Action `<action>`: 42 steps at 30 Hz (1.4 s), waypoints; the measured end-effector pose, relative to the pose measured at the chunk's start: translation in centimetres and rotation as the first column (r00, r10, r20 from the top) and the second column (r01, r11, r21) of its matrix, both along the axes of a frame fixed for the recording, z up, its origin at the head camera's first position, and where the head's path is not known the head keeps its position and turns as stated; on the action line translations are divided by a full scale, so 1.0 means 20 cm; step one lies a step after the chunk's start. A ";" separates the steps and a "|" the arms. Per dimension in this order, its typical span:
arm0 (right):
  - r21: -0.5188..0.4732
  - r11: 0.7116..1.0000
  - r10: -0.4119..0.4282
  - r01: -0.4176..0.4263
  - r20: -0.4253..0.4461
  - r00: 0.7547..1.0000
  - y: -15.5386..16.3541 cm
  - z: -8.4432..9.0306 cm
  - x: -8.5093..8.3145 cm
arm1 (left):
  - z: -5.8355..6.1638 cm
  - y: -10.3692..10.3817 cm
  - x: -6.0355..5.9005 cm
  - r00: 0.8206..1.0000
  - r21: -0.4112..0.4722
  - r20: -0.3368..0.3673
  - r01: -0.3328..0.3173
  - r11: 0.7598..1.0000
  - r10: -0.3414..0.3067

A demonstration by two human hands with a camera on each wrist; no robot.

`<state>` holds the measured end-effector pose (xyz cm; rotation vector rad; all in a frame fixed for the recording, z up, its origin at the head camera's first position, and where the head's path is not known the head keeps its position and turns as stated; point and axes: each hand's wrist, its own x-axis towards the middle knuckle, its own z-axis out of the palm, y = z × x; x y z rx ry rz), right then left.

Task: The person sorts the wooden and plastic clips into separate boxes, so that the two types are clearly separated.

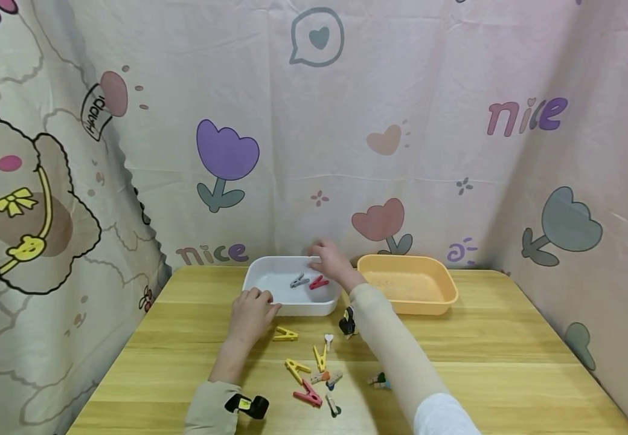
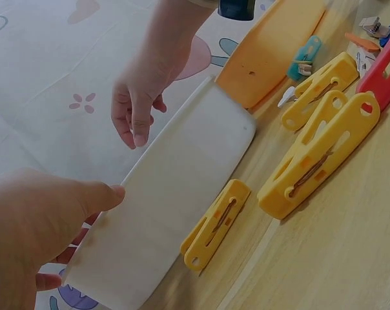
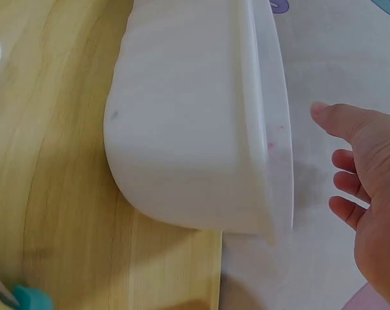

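A white plastic basin (image 1: 303, 310) stands at the back of the table, with a grey clothespin (image 1: 299, 281) and a red clothespin (image 1: 319, 282) inside. My left hand (image 1: 251, 315) holds its near-left rim, thumb on the outer wall and fingers over the edge, as the left wrist view shows. Over the basin's right back part is my right hand (image 1: 333, 264), fingers loosely bent and nothing in them. In the right wrist view that hand (image 3: 372, 171) is apart from the basin's wall (image 3: 182, 123). A yellow clothespin (image 2: 215, 226) lies just in front of the basin.
An orange basin (image 1: 414, 307) stands right of the white one. Nearer me lie more yellow clothespins (image 1: 320, 358), a larger red clothespin (image 1: 308, 394) and several small clips (image 1: 333, 405). Small dark and blue clips (image 1: 380, 380) lie beside the right forearm. A printed cloth hangs behind the table.
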<state>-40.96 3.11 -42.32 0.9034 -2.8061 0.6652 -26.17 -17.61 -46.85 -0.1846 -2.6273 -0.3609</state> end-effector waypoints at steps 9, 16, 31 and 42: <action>0.010 1.000 0.014 -0.014 -0.095 0.995 0.09 0.02 -0.01 | 0.00 0.00 0.01 1.000 -0.001 -0.019 0.001 1.000 -0.001; 0.019 0.999 0.050 -0.048 -0.127 0.991 0.18 0.04 0.02 | 0.01 0.00 0.01 1.000 -0.004 -0.017 -0.003 1.000 0.003; 0.074 0.994 0.102 -0.084 -0.296 0.950 0.37 0.06 0.15 | 0.00 0.00 0.00 1.000 0.000 0.004 -0.015 1.000 0.015; 0.087 0.986 0.165 -0.141 -0.441 0.882 0.51 0.02 0.28 | 0.00 0.00 0.00 1.000 -0.013 -0.009 -0.008 1.000 0.007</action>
